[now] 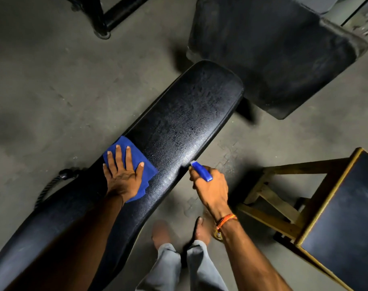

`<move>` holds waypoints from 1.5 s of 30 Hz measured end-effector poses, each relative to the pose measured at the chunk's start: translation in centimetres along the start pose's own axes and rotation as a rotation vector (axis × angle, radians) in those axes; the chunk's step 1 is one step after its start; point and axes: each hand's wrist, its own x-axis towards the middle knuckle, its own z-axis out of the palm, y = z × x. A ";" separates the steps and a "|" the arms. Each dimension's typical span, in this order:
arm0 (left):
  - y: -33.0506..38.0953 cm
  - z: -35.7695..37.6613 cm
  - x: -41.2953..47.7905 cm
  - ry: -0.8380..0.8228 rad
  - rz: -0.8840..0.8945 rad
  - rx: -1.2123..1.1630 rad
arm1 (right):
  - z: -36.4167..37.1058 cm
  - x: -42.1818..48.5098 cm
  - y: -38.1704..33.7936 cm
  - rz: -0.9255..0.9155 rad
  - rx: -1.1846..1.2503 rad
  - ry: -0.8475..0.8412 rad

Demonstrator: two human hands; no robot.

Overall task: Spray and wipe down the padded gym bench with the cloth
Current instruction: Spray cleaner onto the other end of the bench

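Grey trouser legs (170, 267) and two bare feet (202, 227) stood on the concrete floor (52, 91), close against the right side of the padded gym bench (178, 122), which ran away from the person on a slant.

The left hand (122, 175) lay flat on the folded blue cloth (148, 170), fingers straight and spread, pressing it onto the pad near the bench's left edge, about midway along. The right hand (210, 185) was curled round the blue head of a spray bottle (202, 172). Its nozzle sat at the bench's right edge and pointed across the pad; the body of the bottle was hidden under the hand.

The far half of the pad looked beaded with droplets and not yet wiped.

Several things could go wrong from there. The cloth sat so near the left edge that a sideways stroke might carry it off. A squeeze from that low angle could throw mist past the pad and onto the floor, where bare feet would slip. Left to sit, the droplets might dry to streaks. A second black pad (273, 59) and a wooden stool (336, 206) stood nearby, within reach of stray spray.
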 end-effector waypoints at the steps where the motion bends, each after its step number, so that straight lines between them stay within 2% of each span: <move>1: 0.0 0.1 0.0 0.004 0.000 0.004 | 0.1 0.1 -0.1 0.002 0.000 0.028; 6: 0.2 -0.1 0.0 0.008 -0.003 -0.009 | -1.5 2.1 -1.5 0.002 0.150 0.164; 17: 0.1 0.2 0.2 0.025 -0.010 0.009 | -6.1 6.8 -2.8 0.110 0.260 0.472; 23: 0.0 0.4 0.2 0.039 -0.001 0.013 | -6.0 5.9 -1.0 0.137 0.325 0.556; 27: 0.2 0.3 0.1 0.038 -0.017 -0.008 | -4.9 4.7 -0.3 0.125 0.310 0.504; 30: 0.2 0.3 0.0 0.039 -0.007 0.000 | -3.0 3.5 -0.2 0.096 0.230 0.353; 34: 0.2 0.1 -0.1 0.029 -0.011 -0.012 | -0.2 1.2 -0.8 -0.037 0.232 0.112; 39: 0.1 0.2 -0.1 0.056 -0.015 -0.019 | 2.2 -0.6 -2.4 -0.052 0.065 -0.011; 45: -0.2 0.5 0.0 0.065 -0.023 -0.054 | 3.9 -2.8 -3.5 -0.206 0.265 -0.062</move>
